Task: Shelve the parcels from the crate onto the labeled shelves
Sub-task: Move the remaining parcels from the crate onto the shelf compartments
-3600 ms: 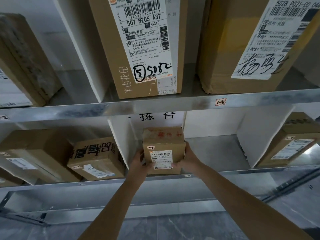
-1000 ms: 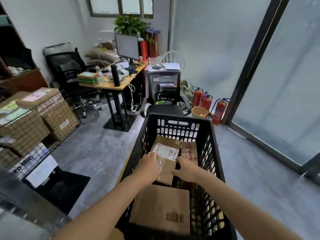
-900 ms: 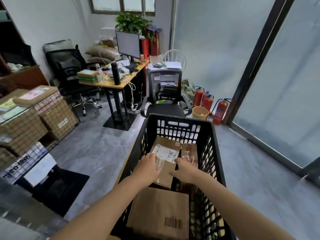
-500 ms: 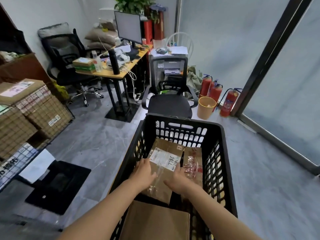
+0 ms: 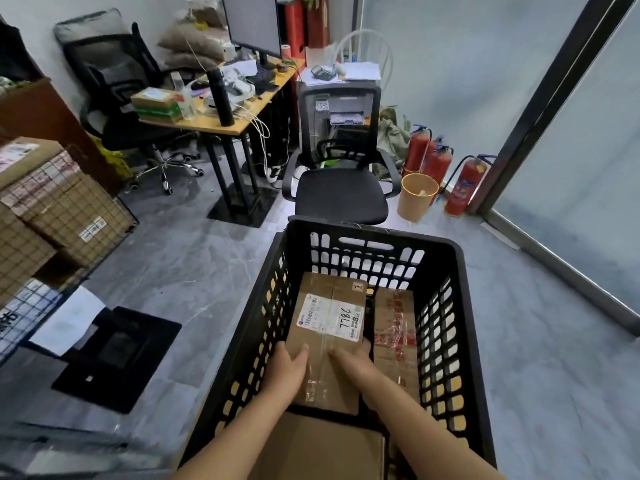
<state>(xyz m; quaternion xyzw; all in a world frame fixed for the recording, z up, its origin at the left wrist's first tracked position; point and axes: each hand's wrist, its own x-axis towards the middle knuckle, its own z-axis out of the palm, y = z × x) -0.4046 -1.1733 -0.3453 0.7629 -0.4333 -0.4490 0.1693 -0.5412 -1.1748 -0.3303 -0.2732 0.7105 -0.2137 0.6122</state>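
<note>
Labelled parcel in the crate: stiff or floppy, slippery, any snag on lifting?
Probably stiff: the labelled parcel is a cardboard box with square, uncrushed edges. Clear tape along its top may be slick, so side grips, as the left hand and right hand have, seem safer. It sits close beside the red-taped parcel, so it might drag.

Office corner: grey marbled floor [image 5: 194,271], white wall [image 5: 27,8], frosted glass panels [image 5: 588,202] in a dark frame at right; wooden desk [image 5: 207,123] bearing a monitor [image 5: 252,22], black mesh chair [image 5: 341,194], second black chair [image 5: 110,81] by the left wall, grey printer [image 5: 341,105], red fire extinguishers [image 5: 464,185] beside a yellow bin [image 5: 417,195], black floor mat [image 5: 117,355], wire cage of stacked cartons [image 5: 62,209] at left.
</note>
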